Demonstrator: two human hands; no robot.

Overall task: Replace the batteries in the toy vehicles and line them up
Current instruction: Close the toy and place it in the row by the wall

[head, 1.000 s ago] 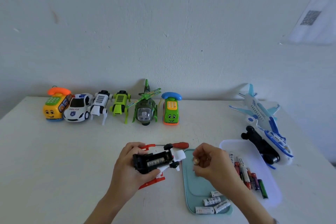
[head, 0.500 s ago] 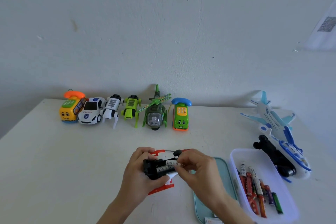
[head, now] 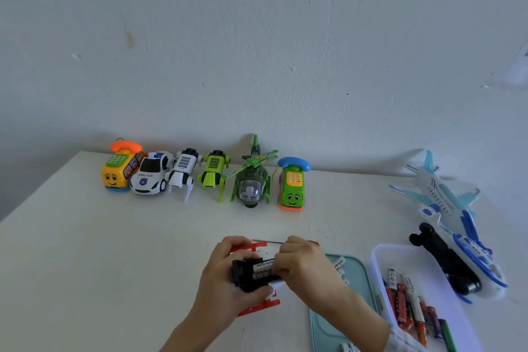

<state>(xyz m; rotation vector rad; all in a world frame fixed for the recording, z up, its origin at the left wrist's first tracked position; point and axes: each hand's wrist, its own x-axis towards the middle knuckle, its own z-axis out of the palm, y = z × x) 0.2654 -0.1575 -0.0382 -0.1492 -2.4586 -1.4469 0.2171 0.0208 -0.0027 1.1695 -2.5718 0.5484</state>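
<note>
My left hand [head: 221, 280] grips an upturned red, white and black toy vehicle [head: 251, 276] just above the table, its black battery bay facing up. A white battery [head: 263, 263] lies in that bay, and my right hand [head: 303, 267] presses its fingertips on the battery's right end. Along the back wall stands a row of toys: orange phone car [head: 121, 170], police car [head: 151, 177], white robot dog [head: 183, 173], green robot dog [head: 214, 171], green helicopter [head: 251, 180], green phone car [head: 292, 186].
A teal tray [head: 351, 294] with white batteries lies right of my hands. Beside it a clear tub [head: 380, 263] holds several used batteries [head: 411, 308]. A blue-white toy plane [head: 445, 208] and a black toy [head: 440, 251] sit at the right. A screwdriver [head: 268, 242] lies behind the vehicle.
My right hand carried a battery from above the teal tray to the vehicle and now pushes it into the bay. The camera view has shifted left and up.
</note>
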